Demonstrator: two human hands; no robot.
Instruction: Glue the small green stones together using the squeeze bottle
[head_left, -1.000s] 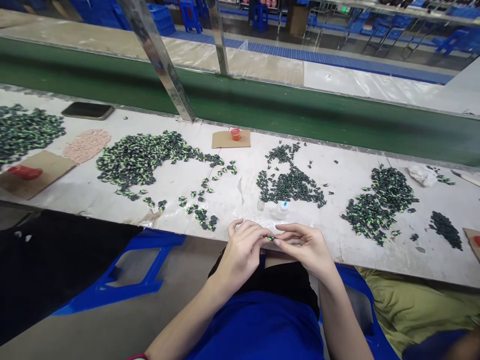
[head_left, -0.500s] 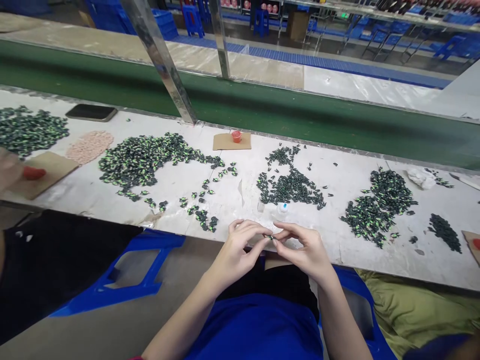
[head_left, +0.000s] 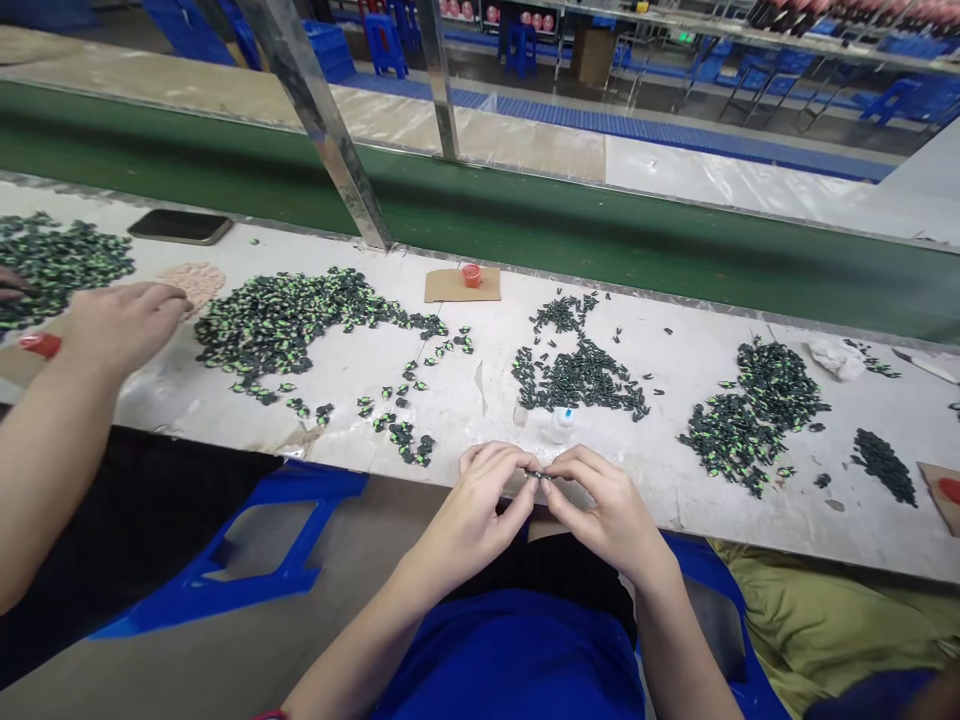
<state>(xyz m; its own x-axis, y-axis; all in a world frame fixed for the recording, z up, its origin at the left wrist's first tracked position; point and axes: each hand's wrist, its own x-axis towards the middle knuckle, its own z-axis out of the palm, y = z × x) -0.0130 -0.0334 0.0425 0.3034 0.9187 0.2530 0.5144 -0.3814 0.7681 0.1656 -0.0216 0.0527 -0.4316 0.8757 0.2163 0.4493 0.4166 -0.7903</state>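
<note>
My left hand (head_left: pixel 484 500) and my right hand (head_left: pixel 600 500) meet at the near edge of the table, fingertips pinched on a small dark part (head_left: pixel 537 475). Its exact kind is mostly hidden by the fingers. Just beyond them stands a small clear bottle with a blue tip (head_left: pixel 562 424). Behind the bottle lies a pile of small dark green pieces (head_left: pixel 581 375). Left of my hands, dark pieces with bright green marks (head_left: pixel 405 437) trail off from a larger heap (head_left: pixel 281 315).
A red cup (head_left: pixel 471 275) sits on cardboard (head_left: pixel 442 287) at the back. More dark-and-green pieces (head_left: pixel 750 420) lie at right, near a crumpled white wad (head_left: pixel 836 358). At left, a co-worker's hand (head_left: pixel 124 320) reaches toward pale pink pieces (head_left: pixel 196 283); a phone (head_left: pixel 180 226) lies behind.
My hands stay nearly in place, with the fingertips drawn slightly closer together around the small part. The co-worker's arm at left has come further in, over the cardboard toward the pink pieces.
</note>
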